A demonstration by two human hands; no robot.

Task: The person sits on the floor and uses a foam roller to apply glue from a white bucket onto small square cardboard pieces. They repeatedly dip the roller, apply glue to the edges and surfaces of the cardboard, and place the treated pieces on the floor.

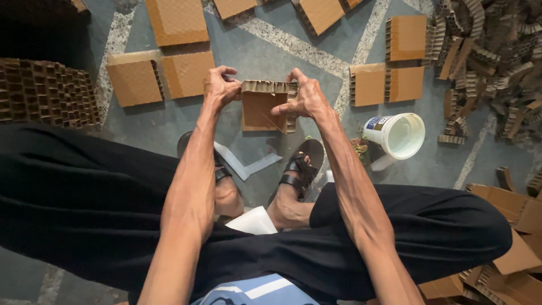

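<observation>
I am gripping the square brown corrugated cardboard piece [264, 106] between both hands, left hand [221, 86] and right hand [306, 96] clasping opposite upper corners.

Even, soft overhead light, sharp centre, wide-angle bending at the edges, dark upper-left corner

Floor [265, 53]: cardboard pads [135, 79], bucket [395, 135].

Cardboard pile [497, 51] cut off, top-right edge.
</observation>
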